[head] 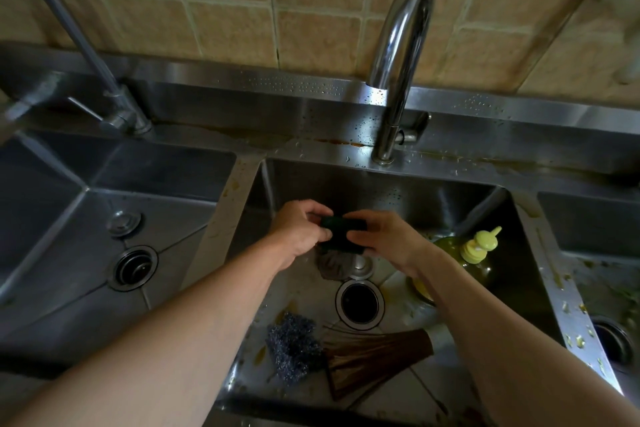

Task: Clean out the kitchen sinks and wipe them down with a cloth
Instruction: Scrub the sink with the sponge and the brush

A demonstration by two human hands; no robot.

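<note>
Head-cam view looking down into a stainless steel triple sink w/ beige tiled wall across the top of the frame. At centre, over the middle sink (408,180), two bare forearms reach in from the bottom edge. The left hand (299,230) and right hand (384,239) both grip a dark green scouring pad (343,230) between them, fingers curled round its ends, held above the basin floor. Just below the pad, a crumpled grey cloth (330,267) lies on the sink floor next to the round open drain (359,303).

Lower centre of the frame: a bluish-grey steel wool scrubber (292,343) lies touching a brown bristle brush (375,359) (fan-shaped, splayed bristles toward the left). Right of centre, a yellow-green dish soap bottle (479,250) w/ pump top stands at the basin's right side, partly hidden by the right forearm.

A tall chrome gooseneck faucet (398,59) rises at upper centre, base on the back ledge. Upper left: a smaller grey faucet (86,45) above the left sink (52,201), which has its own drain (132,268) and a round metal stopper (123,222) near it. At the right edge, the right sink (595,218) is only partly in view; food scraps (581,340) speckle the divider beside it.
</note>
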